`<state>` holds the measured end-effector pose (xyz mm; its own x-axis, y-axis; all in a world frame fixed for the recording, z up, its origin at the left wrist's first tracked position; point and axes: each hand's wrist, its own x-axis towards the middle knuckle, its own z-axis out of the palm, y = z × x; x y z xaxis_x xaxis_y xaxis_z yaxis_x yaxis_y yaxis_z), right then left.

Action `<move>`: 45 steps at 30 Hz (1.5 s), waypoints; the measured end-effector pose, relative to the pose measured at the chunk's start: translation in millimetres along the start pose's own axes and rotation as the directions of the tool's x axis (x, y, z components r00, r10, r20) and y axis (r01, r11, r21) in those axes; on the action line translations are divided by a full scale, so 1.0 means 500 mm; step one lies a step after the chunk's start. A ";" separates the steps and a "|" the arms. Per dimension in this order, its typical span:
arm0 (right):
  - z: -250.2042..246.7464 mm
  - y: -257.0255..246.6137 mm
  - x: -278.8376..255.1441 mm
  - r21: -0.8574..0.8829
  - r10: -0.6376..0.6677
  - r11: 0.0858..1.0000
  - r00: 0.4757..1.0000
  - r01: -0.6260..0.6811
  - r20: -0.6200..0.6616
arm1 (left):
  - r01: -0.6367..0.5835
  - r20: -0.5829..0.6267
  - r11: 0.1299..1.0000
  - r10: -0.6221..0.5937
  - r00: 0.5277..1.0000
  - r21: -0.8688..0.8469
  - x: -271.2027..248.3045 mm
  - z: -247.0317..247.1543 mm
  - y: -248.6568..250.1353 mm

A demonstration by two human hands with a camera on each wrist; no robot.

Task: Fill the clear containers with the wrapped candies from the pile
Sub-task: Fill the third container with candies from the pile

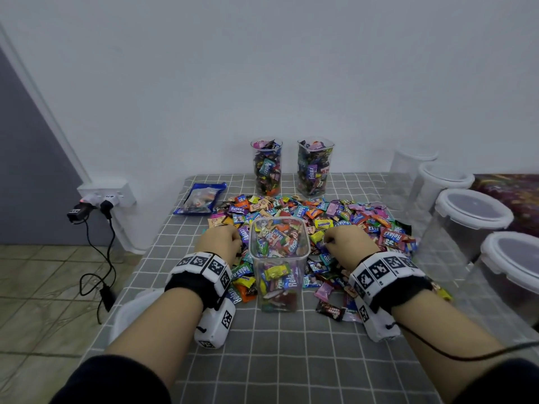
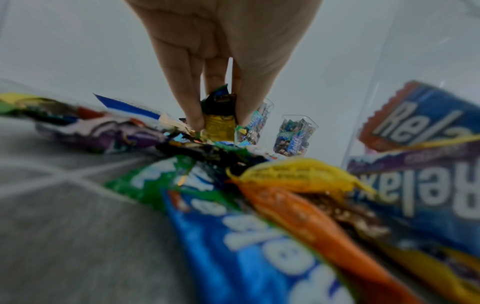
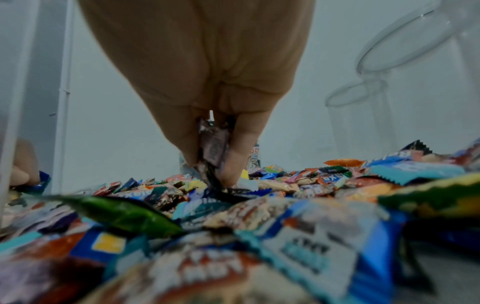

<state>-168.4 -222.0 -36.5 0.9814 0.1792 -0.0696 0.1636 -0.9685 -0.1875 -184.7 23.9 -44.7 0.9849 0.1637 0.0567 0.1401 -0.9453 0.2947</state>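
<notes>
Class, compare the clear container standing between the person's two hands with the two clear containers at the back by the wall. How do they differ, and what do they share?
The near container stands in the candy pile; the back containers stand behind the pile, by the wall. The near container is only partly filled; the back containers are filled to their rims. All are clear, upright, lidless and hold mixed wrapped candies.

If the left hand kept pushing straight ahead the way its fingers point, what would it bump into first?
Probably more of the candy pile lying just ahead. The left hand, which grips wrapped candies, points toward the far wall; beyond the pile stands a filled container, though depth is uncertain.
</notes>
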 end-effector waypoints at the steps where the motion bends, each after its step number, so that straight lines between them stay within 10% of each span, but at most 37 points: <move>1: -0.002 0.000 -0.001 0.034 0.001 0.999 1.000 -0.001 -0.021 | -0.001 -0.016 1.000 0.001 1.000 -0.012 -0.004 -0.002 0.000; 15: -0.067 -0.028 -0.053 0.326 -0.023 0.938 0.958 0.120 -0.285 | -0.091 -0.183 0.980 0.058 0.981 -0.177 -0.046 -0.041 0.021; 26: -0.144 -0.114 -0.116 0.342 -0.195 0.832 0.808 0.436 -0.556 | -0.210 -0.362 0.938 0.101 0.927 -0.276 -0.046 -0.092 0.036; 45: -0.086 -0.150 -0.130 0.235 -0.437 0.740 0.716 0.630 -0.544 | -0.348 -0.436 0.836 0.149 0.888 -0.424 -0.085 -0.140 0.080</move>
<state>-240.2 -168.3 24.2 0.6863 0.4576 0.5653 0.7157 -0.5635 -0.4126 -228.0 -1.0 31.2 0.8508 0.1277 0.5098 -0.2689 -0.7276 0.6311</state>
